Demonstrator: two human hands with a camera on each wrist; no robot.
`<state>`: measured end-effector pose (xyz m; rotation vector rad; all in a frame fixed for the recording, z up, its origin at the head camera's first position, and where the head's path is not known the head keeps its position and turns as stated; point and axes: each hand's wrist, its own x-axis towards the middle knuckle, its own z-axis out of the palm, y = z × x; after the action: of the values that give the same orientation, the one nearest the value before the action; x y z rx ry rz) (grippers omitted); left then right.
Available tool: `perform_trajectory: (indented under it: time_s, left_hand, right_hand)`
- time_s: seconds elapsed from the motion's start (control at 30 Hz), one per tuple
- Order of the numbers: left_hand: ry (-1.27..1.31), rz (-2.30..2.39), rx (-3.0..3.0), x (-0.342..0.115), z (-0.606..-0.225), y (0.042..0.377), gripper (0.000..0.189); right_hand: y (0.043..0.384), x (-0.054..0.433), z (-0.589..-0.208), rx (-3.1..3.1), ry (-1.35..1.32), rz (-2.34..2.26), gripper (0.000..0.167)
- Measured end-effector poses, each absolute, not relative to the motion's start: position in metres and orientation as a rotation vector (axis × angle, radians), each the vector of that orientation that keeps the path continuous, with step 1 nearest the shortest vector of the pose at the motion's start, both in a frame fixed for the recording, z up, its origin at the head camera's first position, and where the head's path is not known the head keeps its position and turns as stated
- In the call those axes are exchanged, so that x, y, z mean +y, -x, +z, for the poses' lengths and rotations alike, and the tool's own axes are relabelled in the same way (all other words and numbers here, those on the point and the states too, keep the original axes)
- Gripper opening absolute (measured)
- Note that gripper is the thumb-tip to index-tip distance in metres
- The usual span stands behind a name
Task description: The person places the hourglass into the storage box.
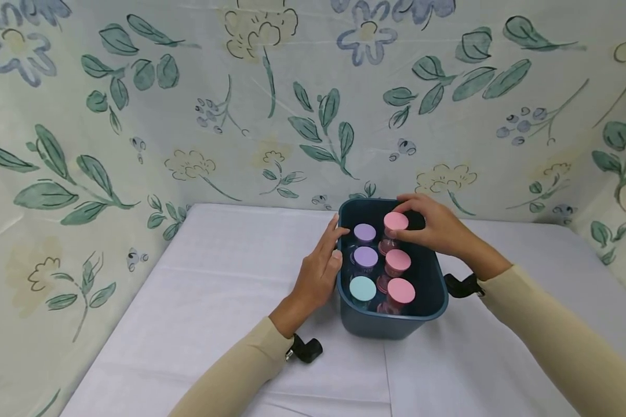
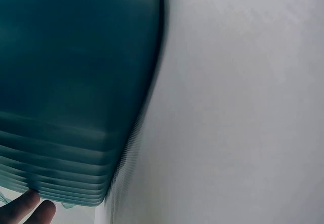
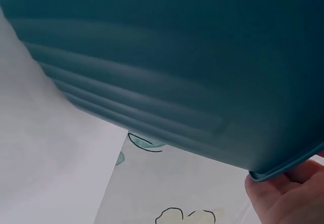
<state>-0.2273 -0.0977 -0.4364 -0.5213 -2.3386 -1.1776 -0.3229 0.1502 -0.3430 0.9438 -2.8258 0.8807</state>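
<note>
A dark teal plastic bin (image 1: 378,328) with rounded corners stands on the table, holding several small clear jars with coloured lids. At the bin's back right, my right hand (image 1: 432,227) pinches a pink-lidded jar (image 1: 396,220) between thumb and fingers. Two more pink-lidded jars (image 1: 398,260) are in front of it. Along the left side are two purple-lidded jars (image 1: 365,257) and one mint-lidded jar (image 1: 362,288). My left hand (image 1: 315,272) rests against the bin's left side, fingers extended and touching the wall. In the right wrist view, the bin hides the jar.
White cloth (image 1: 224,278) covers the table around the bin. A floral curtain (image 1: 271,116) hangs behind the table's back edge. Each wrist carries a small black camera (image 1: 306,350).
</note>
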Motion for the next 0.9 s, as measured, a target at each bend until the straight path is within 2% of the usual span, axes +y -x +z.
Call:
perform_trajectory:
  time_s: [0.47, 0.9]
  left_hand:
    - [0.525, -1.187, -2.323, -0.0971, -0.437, 0.2282, 0.047]
    - [0.554, -1.177, -2.296, -0.0965, -0.4385, 0.2295, 0.048]
  right_hand:
    - [0.3198, 0.1459, -0.3519, -2.857, -0.957, 0.785, 0.042]
    - [0.319, 0.1449, -0.3512, -2.904, -0.929, 0.761, 0.039]
